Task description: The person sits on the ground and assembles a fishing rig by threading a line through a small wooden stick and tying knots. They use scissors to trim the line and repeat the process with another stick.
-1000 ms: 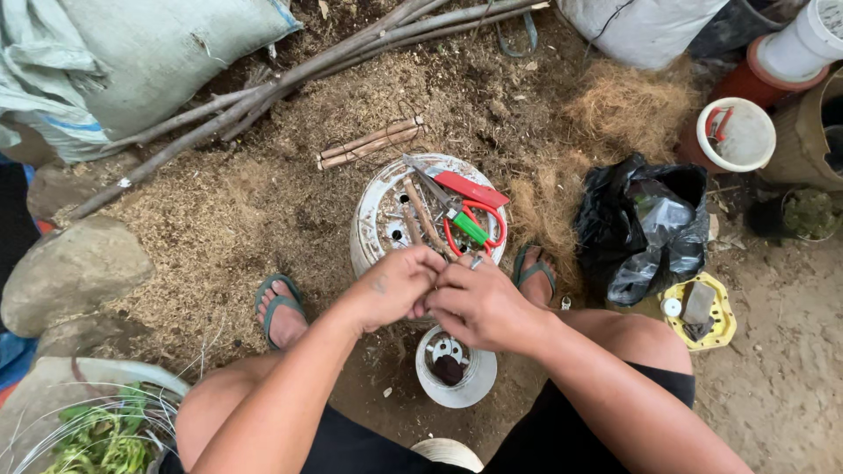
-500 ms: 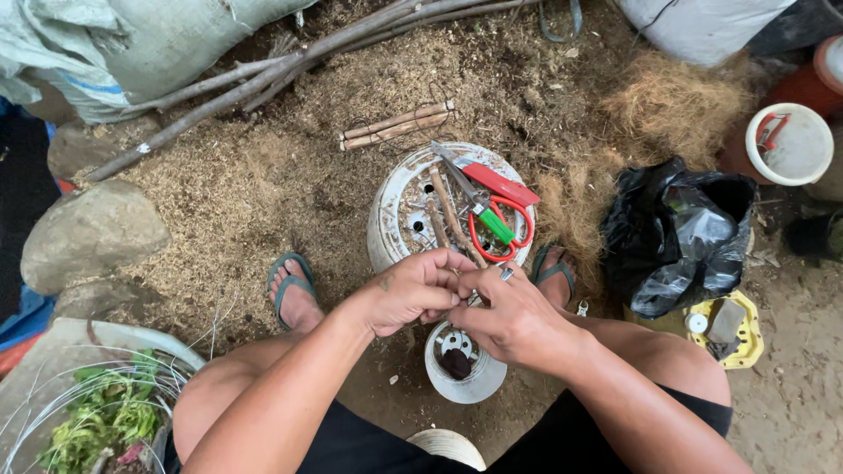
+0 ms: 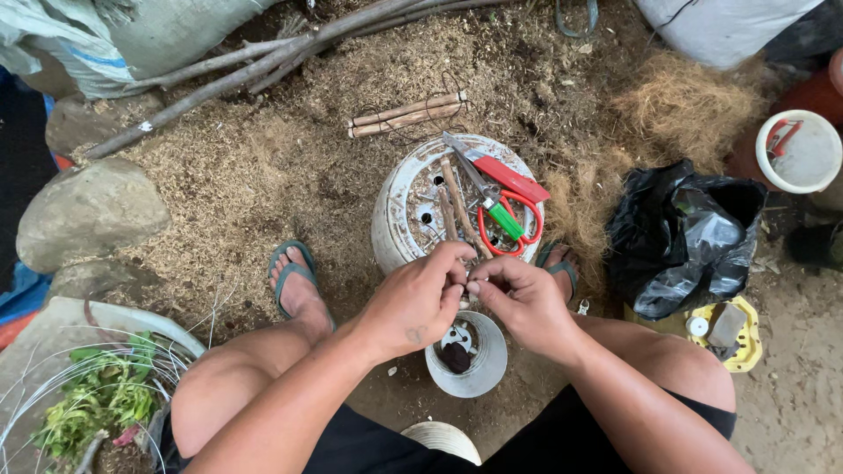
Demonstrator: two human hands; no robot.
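Colours: brown sawdust ground, a white upturned drum (image 3: 399, 206), red and green tool handles, a black plastic bag (image 3: 685, 237).
Change since half a second ago: both hands keep the same pinched pose and have stayed together; the view has tilted slightly, so the drum now sits a little right of centre and the hands a little lower in the frame.
Left hand (image 3: 417, 298): fingers curled, fingertips pinched against those of the other hand on something tiny.
Right hand (image 3: 522, 303): fingers bent in, thumb and forefinger pinching the same small thing.
Thing held: too small to make out; it sits between the touching fingertips, just above a small white pot (image 3: 465, 355) and at the near edge of the drum.
Small pot: round, white, dark soil inside, on the ground between the knees, just below the hands.
Drum top: scissors (image 3: 505, 219) with red loops and a green grip, a red-handled blade (image 3: 505, 175) and brown sticks (image 3: 457, 206) lie across it, just beyond the hands.
Feet: in green flip-flops, one on each side of the drum.
Around: a bundle of tied sticks (image 3: 408, 112) beyond the drum, a grey stone (image 3: 92, 211) at left, a leafy plant in a wire-ringed planter (image 3: 88, 404) at lower left, a white bucket (image 3: 799, 151) at far right.
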